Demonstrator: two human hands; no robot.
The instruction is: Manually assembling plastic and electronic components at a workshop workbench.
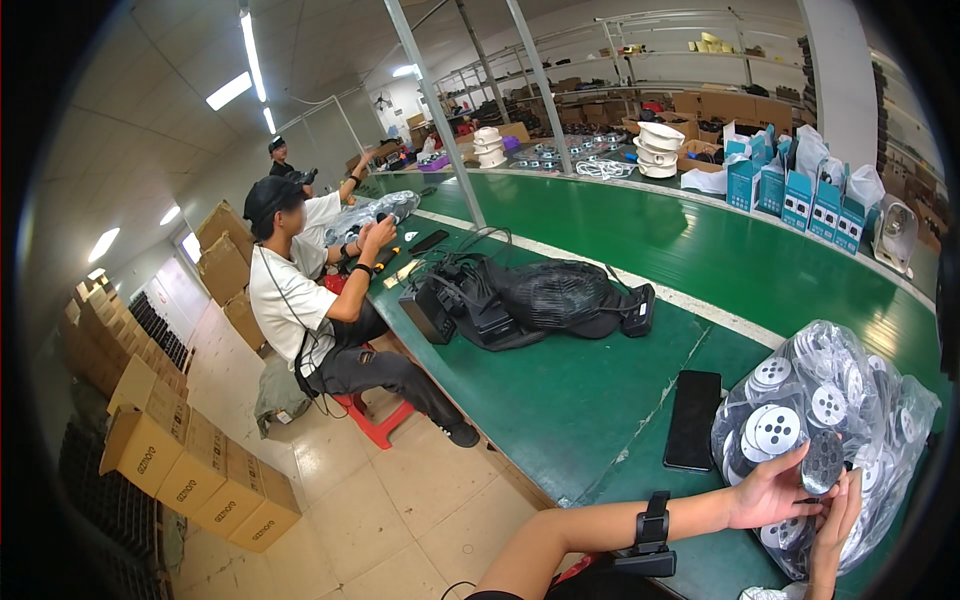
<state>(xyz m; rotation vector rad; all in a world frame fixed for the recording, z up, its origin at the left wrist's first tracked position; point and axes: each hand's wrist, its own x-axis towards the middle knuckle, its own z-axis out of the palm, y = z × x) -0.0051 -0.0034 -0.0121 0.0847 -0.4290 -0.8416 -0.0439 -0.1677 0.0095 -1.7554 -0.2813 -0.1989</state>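
Black round disc (823,461) pinched between left hand (772,490), right hand (838,512).

factory assy line | green workbench (640,250) | stacked cartons (190,470) | fan parts (550,295)

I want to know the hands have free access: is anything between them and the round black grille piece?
Nothing visible. The left hand and right hand already hold the round black grille piece directly, in front of the clear bag of discs.
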